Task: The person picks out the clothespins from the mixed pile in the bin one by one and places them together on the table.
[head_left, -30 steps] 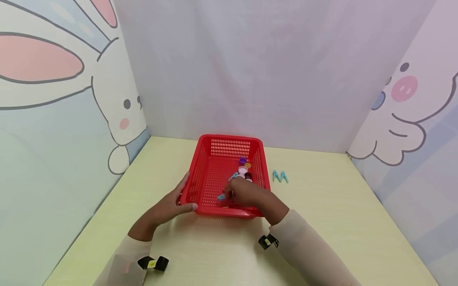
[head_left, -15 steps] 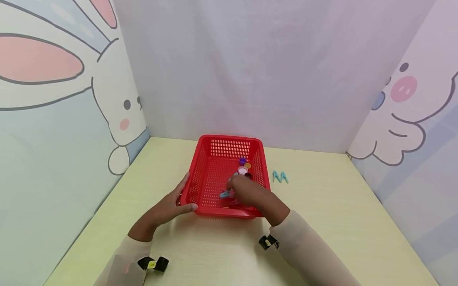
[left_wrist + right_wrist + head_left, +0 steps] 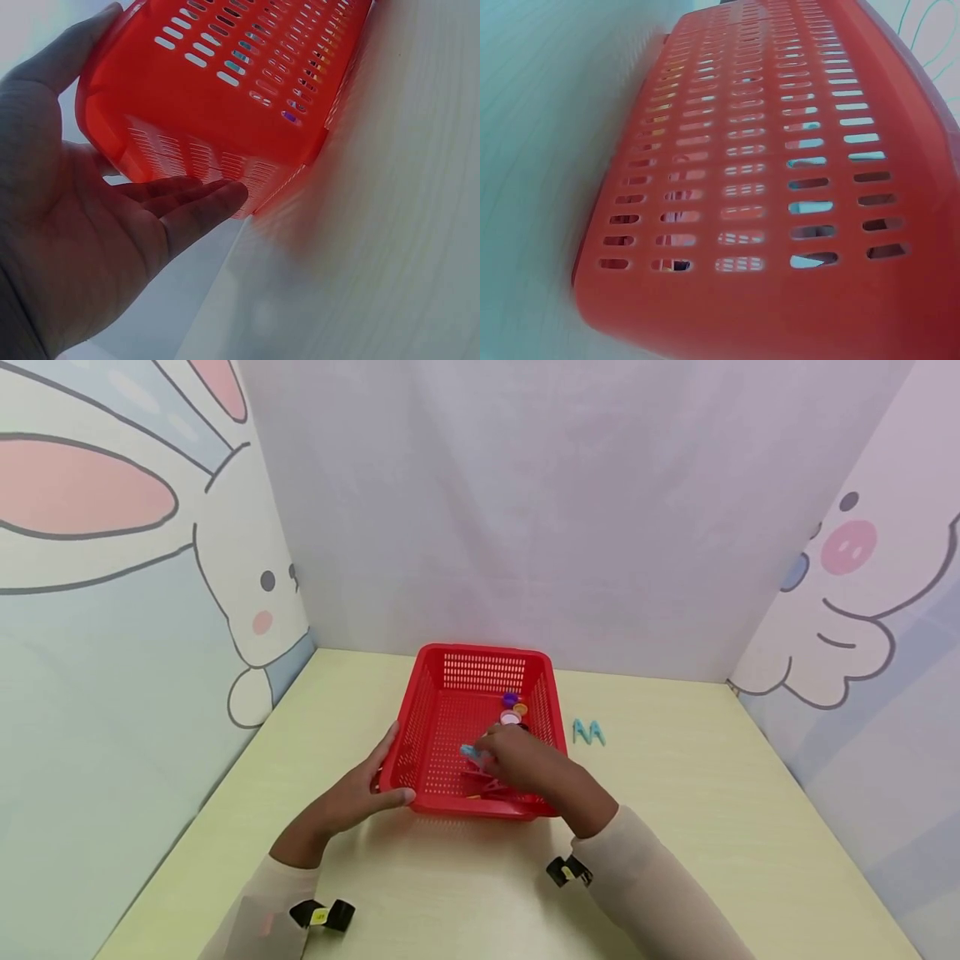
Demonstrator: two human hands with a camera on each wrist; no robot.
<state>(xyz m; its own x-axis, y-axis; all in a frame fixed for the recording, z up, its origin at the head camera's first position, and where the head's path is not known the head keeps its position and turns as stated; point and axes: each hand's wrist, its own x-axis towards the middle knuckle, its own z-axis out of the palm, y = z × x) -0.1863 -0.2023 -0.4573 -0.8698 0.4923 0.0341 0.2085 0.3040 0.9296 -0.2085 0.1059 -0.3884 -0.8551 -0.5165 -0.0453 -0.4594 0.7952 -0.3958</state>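
Note:
A red plastic basket [image 3: 450,806] with slotted walls stands on the table in the head view. My left hand [image 3: 352,793] holds its near left corner, thumb at the front rim and fingers along the outside of the left wall. In the left wrist view those fingers [image 3: 202,214] lie against the slotted wall. Inside the basket, my right hand [image 3: 517,758] pinches a light blue clothespin [image 3: 470,751] above the floor. Red clothespins [image 3: 495,786] lie beneath that hand. The right wrist view shows mostly the basket wall [image 3: 742,315], which hides most of the hand.
Two light blue clothespins [image 3: 588,732] lie on the table right of the basket. Along the basket's right inside are a purple cap [image 3: 510,699], an orange cap [image 3: 521,709] and a pink-rimmed white cap [image 3: 510,717]. A pale curtain [image 3: 480,527] hangs behind the table.
My right hand has lifted the light blue clothespin from the near part of the basket and moved it slightly away from me, uncovering red clothespins. My left hand stays at the corner.

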